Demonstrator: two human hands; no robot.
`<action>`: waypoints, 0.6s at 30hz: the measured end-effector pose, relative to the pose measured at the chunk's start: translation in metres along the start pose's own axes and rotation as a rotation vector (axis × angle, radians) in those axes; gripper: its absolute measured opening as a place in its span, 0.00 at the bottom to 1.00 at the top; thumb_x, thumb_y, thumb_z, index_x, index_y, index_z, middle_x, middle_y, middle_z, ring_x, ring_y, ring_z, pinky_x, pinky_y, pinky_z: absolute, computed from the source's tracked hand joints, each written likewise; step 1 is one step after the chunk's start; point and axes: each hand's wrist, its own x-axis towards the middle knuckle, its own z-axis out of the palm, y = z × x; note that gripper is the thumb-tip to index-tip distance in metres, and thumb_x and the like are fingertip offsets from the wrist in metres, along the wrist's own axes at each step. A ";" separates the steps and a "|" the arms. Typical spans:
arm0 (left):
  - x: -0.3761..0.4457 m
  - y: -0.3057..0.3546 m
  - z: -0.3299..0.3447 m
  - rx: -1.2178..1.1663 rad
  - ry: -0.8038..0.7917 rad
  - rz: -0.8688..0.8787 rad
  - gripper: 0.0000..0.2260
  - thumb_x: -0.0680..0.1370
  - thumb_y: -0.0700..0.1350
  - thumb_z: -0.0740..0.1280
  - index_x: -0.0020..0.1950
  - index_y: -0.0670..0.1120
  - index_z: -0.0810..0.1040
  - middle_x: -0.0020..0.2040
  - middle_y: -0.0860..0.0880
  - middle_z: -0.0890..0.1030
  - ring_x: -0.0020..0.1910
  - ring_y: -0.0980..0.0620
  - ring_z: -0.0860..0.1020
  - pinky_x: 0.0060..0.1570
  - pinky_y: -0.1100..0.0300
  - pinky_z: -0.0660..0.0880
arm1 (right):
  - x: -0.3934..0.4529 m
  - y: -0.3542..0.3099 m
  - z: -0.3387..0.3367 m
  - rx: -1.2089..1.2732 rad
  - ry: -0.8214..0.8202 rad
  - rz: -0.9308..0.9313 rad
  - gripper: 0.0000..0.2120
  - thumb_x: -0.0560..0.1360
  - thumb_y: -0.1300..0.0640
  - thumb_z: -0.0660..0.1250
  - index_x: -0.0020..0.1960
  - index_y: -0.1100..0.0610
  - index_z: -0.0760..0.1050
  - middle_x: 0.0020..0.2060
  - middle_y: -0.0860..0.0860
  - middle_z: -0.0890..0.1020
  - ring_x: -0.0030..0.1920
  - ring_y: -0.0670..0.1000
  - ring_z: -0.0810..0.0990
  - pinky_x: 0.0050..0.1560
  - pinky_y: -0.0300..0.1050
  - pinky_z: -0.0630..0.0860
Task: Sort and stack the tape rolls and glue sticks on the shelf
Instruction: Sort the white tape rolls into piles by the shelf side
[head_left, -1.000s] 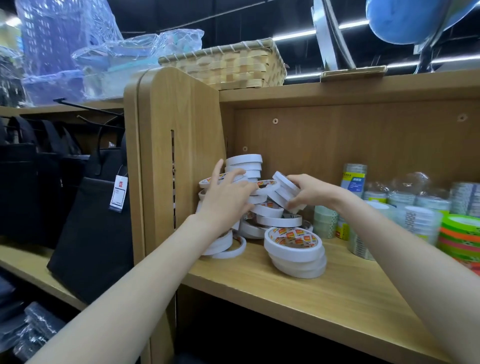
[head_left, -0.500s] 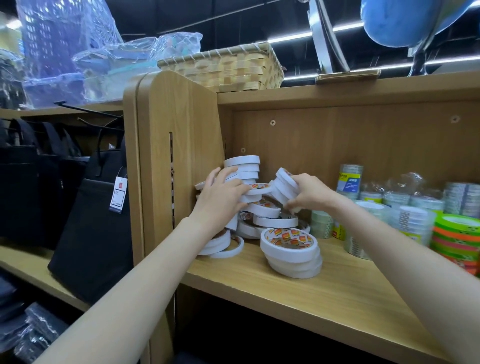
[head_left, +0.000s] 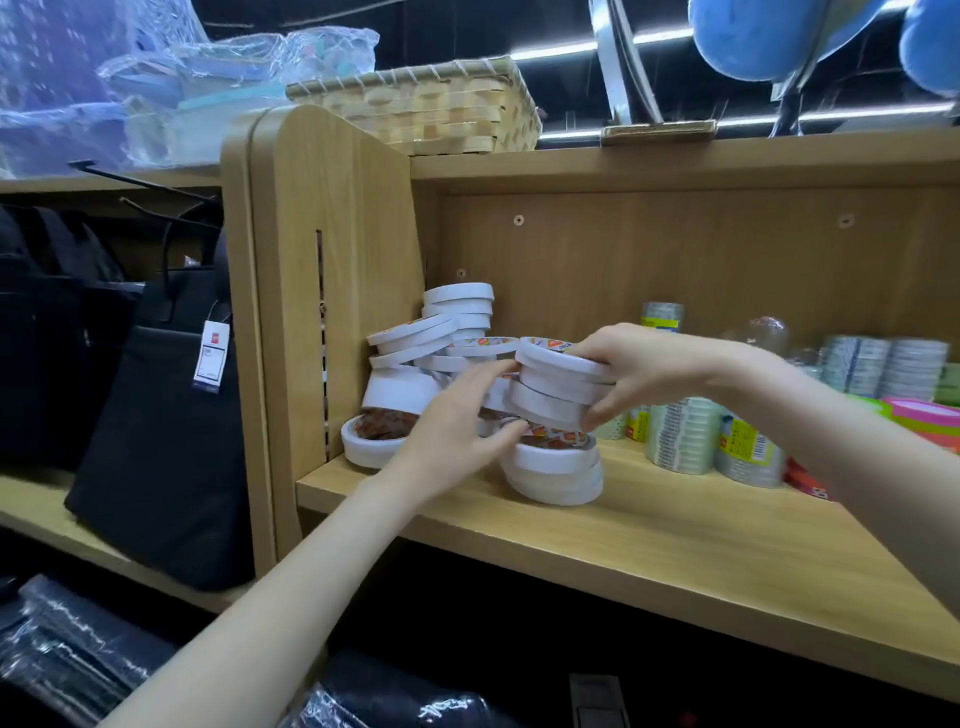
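Three white tape rolls (head_left: 558, 387), tilted, clasped in right hand (head_left: 652, 371)

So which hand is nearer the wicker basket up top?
Right. The right hand grips white tape rolls below the wicker basket; the left hand sits lower, by the front stack.

We see bare shelf board (head_left: 649, 530) across the lower centre of the frame, open from the front edge. To the left the upright side panel (head_left: 332, 291) walls it in. The white tape pile (head_left: 441, 358) crowds the back corner at centre, and clear tape rolls (head_left: 680, 436) block the right.
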 end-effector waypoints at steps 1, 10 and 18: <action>0.000 0.000 -0.001 -0.034 -0.001 -0.033 0.23 0.73 0.42 0.70 0.67 0.46 0.70 0.62 0.54 0.74 0.64 0.57 0.71 0.63 0.64 0.66 | 0.001 0.002 0.001 -0.013 0.009 0.000 0.10 0.65 0.56 0.75 0.40 0.49 0.75 0.34 0.46 0.75 0.36 0.45 0.73 0.35 0.37 0.67; 0.003 -0.004 -0.007 0.064 -0.059 -0.037 0.17 0.74 0.44 0.70 0.62 0.48 0.74 0.58 0.54 0.76 0.57 0.59 0.74 0.56 0.68 0.68 | -0.011 0.012 0.001 0.142 0.055 -0.008 0.11 0.69 0.58 0.74 0.32 0.52 0.74 0.29 0.46 0.69 0.31 0.43 0.65 0.34 0.40 0.62; 0.014 0.004 -0.015 0.249 -0.282 -0.003 0.16 0.78 0.46 0.64 0.66 0.52 0.72 0.63 0.51 0.68 0.62 0.54 0.68 0.61 0.58 0.68 | -0.055 0.031 -0.035 0.000 0.150 0.179 0.06 0.69 0.56 0.73 0.41 0.59 0.81 0.33 0.54 0.78 0.35 0.47 0.73 0.36 0.44 0.67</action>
